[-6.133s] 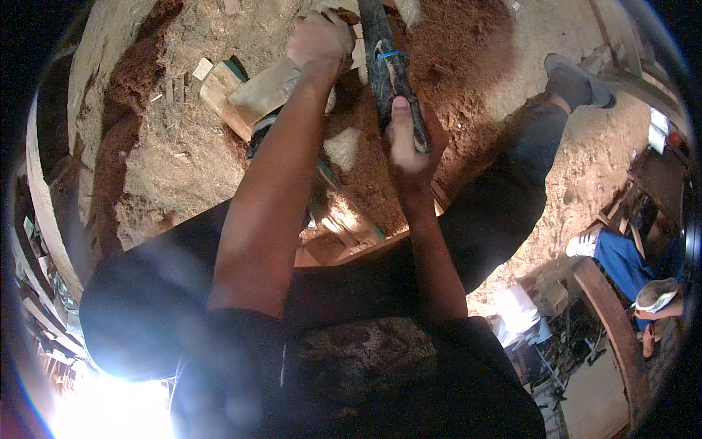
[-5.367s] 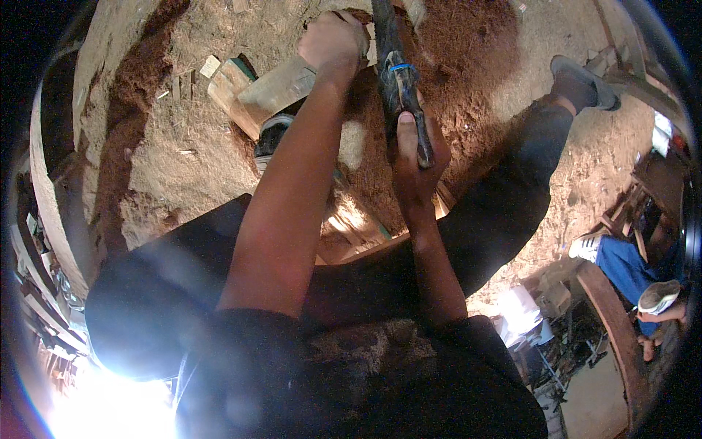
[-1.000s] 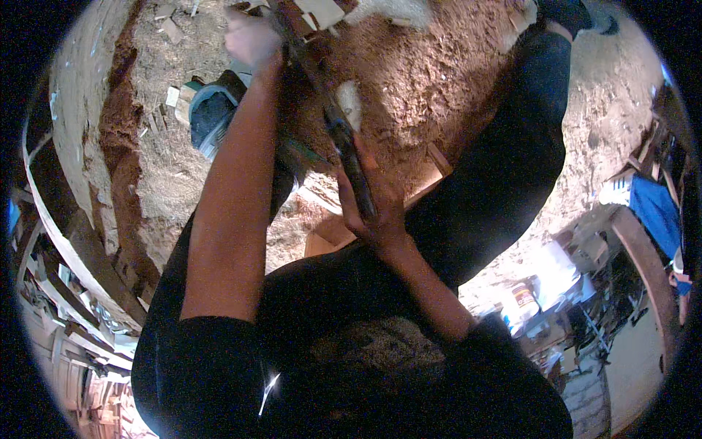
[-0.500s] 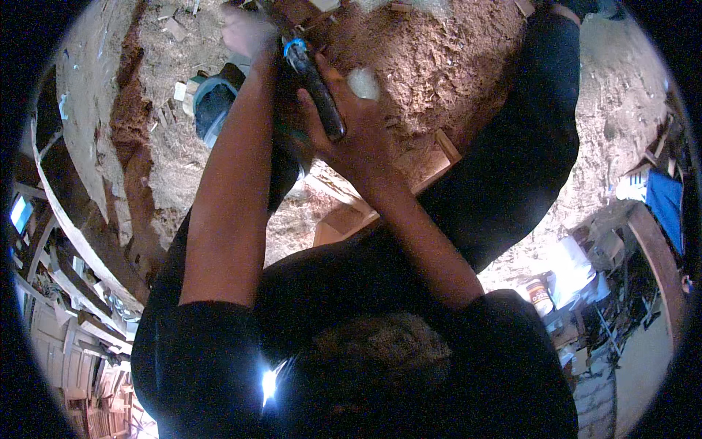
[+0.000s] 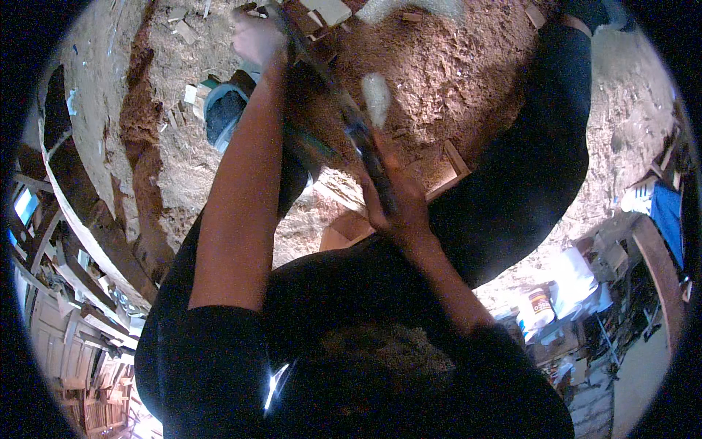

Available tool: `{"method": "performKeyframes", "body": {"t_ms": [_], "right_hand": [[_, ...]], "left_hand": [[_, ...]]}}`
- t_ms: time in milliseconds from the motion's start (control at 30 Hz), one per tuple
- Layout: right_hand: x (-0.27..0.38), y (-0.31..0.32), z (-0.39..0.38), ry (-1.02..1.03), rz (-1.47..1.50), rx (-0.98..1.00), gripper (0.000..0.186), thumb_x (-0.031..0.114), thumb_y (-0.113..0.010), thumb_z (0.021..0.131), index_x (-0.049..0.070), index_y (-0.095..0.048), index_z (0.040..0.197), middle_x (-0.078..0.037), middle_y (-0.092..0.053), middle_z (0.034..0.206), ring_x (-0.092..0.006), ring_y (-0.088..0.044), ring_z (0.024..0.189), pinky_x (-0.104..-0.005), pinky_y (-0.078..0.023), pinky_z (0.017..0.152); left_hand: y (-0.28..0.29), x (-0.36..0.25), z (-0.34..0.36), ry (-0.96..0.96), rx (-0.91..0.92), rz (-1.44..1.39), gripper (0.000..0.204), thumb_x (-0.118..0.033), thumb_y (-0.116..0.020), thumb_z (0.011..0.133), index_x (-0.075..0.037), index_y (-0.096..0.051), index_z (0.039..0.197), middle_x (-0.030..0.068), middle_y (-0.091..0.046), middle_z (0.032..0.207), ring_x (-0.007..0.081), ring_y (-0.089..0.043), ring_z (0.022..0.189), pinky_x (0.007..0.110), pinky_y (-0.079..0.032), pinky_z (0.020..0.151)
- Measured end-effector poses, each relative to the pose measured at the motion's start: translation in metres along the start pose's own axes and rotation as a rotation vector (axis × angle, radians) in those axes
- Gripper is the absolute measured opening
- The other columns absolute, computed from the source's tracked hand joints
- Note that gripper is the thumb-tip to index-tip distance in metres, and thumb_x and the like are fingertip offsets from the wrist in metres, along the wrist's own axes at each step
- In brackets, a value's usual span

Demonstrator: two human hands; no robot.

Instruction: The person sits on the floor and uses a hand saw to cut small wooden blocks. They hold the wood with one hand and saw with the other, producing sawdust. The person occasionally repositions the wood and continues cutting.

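My right hand (image 5: pixel 401 201) is wrapped round the dark handle of a long, narrow tool (image 5: pixel 325 77) that slants up and left, away from me. Motion smears its thin far part, so its exact kind cannot be made out. Beyond the crossing of wood and shadow, my left hand (image 5: pixel 259 40) is curled closed near the tool's far end. What its fingers hold, if anything, is blurred and hidden. Left of my left forearm stands a round bucket-like container (image 5: pixel 225 113) with dark contents.
Wood shavings and dust (image 5: pixel 446 80) cover the ground, with wood offcuts (image 5: pixel 329 10) at the far side. A pale, translucent clump (image 5: pixel 376 99) lies right of the tool. A wooden piece (image 5: pixel 448 172) is by my right leg. A white labelled tub (image 5: pixel 537 307) stands at right.
My right hand has drawn the tool back toward my body, down and to the right. The left hand stays near the far end. The whole view has shifted slightly.
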State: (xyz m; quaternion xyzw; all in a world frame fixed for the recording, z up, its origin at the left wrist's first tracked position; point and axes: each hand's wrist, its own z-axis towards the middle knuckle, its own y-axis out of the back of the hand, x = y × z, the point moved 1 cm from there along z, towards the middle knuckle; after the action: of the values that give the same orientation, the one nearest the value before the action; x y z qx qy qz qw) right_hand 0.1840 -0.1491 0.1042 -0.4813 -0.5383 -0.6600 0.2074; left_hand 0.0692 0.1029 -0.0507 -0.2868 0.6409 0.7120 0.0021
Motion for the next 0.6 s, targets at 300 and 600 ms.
{"method": "performKeyframes", "body": {"t_ms": [300, 600], "right_hand": [[-0.011, 0.016, 0.01, -0.039, 0.114, 0.238, 0.054, 0.015, -0.064, 0.097, 0.0, -0.048, 0.146, -0.026, -0.069, 0.116, -0.0374, -0.072, 0.102, -0.0428, -0.057, 0.086], [0.009, 0.003, 0.028, -0.157, 0.109, 0.309, 0.057, 0.01, -0.061, 0.097, 0.0, -0.043, 0.15, -0.025, -0.068, 0.12, -0.0395, -0.07, 0.106, -0.0439, -0.055, 0.092]], "left_hand": [[0.004, -0.003, 0.004, -0.034, 0.022, -0.061, 0.054, -0.046, -0.074, 0.082, -0.006, -0.061, 0.115, 0.02, -0.072, 0.098, 0.0401, -0.072, 0.092, 0.048, -0.058, 0.082], [0.007, -0.006, -0.001, -0.056, 0.04, -0.087, 0.05, -0.044, -0.074, 0.082, -0.007, -0.063, 0.114, 0.0198, -0.072, 0.095, 0.0389, -0.071, 0.088, 0.048, -0.057, 0.078]]}}
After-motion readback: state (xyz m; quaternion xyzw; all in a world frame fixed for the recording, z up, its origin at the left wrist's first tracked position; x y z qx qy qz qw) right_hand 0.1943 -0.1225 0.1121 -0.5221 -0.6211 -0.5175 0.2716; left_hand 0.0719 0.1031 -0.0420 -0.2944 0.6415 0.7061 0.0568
